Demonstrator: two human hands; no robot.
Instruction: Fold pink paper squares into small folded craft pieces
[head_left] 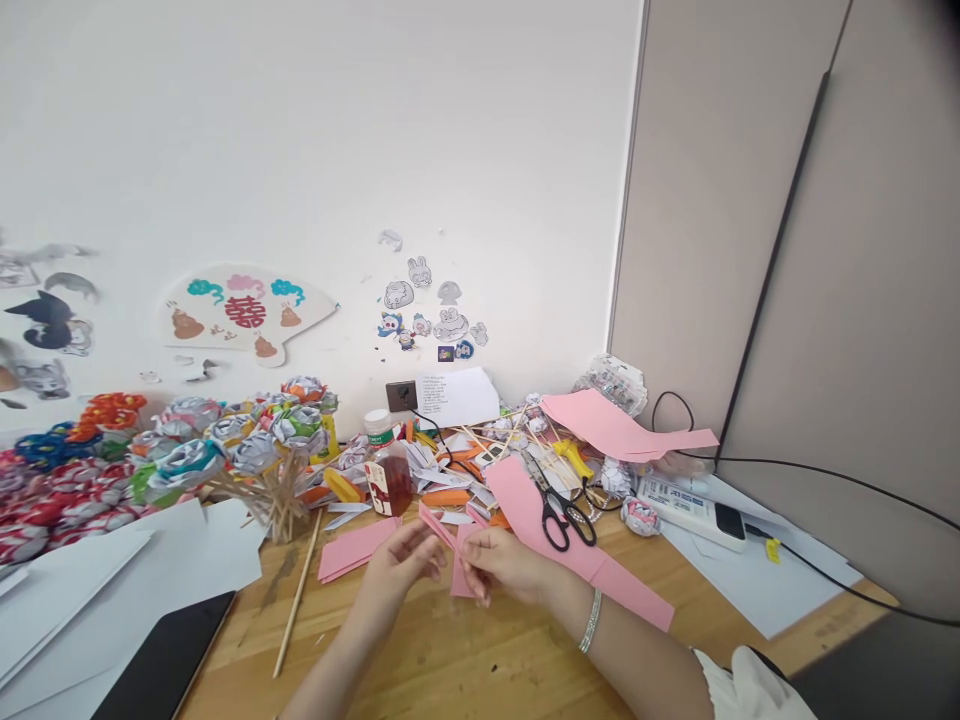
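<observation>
Pink paper (460, 580), folded or in strips, sits between my two hands above the table's middle. My left hand (405, 562) is closed on one edge of it, fingers curled. Thumb and fingers of my right hand (501, 560) pinch the same pink paper, partly hiding it; whether it is one piece or several I cannot tell. To the left of my left hand lies a stack of pink paper pieces (352, 550). Black-handled scissors (564, 520) rest on a larger pink sheet (517, 490) just beyond my right hand.
A bottle of reddish-brown liquid (388, 478) stands behind my left hand, among paper scraps. Paper flowers on sticks (259, 450) fill the left back. A wooden stick (298, 595), a black tablet-like slab (169, 660) and white sheets (142, 580) lie left. A power strip (690, 512) with cables is right.
</observation>
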